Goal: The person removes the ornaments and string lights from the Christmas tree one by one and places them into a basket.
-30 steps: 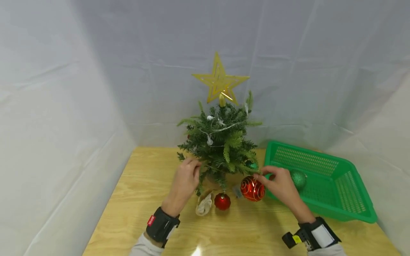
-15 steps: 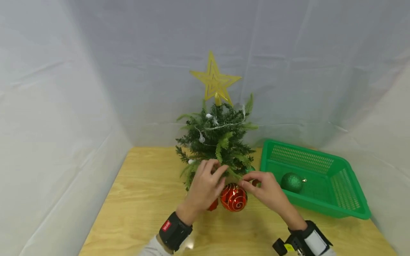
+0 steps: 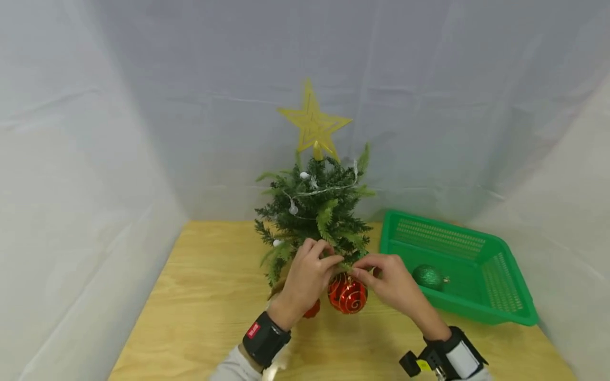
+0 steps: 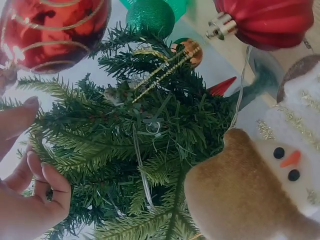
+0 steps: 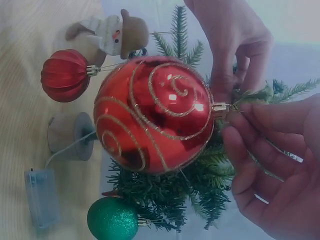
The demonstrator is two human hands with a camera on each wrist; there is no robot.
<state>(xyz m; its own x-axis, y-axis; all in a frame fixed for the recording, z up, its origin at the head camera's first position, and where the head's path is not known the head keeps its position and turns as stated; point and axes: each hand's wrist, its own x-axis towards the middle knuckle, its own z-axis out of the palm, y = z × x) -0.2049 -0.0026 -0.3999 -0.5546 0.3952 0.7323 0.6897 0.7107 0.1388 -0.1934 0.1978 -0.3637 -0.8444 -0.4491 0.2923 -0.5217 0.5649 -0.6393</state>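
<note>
A large red Christmas ball (image 5: 155, 115) with gold glitter swirls hangs just below both hands at the tree's front. My right hand (image 3: 393, 280) pinches its hanging loop beside the gold cap. My left hand (image 3: 307, 278) is close by, its thumb and fingers curled around a branch tip of the small Christmas tree (image 3: 314, 211). In the left wrist view, green branches (image 4: 75, 150) run up to the left hand's fingers. The loop itself is mostly hidden by fingertips.
A gold star (image 3: 312, 124) tops the tree. A green basket (image 3: 517, 264) at right holds a green glitter ball (image 3: 428, 277). On the tree hang a ribbed red ball (image 5: 65, 75), a snowman ornament (image 5: 112, 35) and another green ball (image 5: 112, 218). A clear battery box (image 5: 42, 197) lies by the base.
My left hand has moved right from the tree's left side to the front branch. The right hand has brought the red ball leftward beside it. The head view has shifted slightly.
</note>
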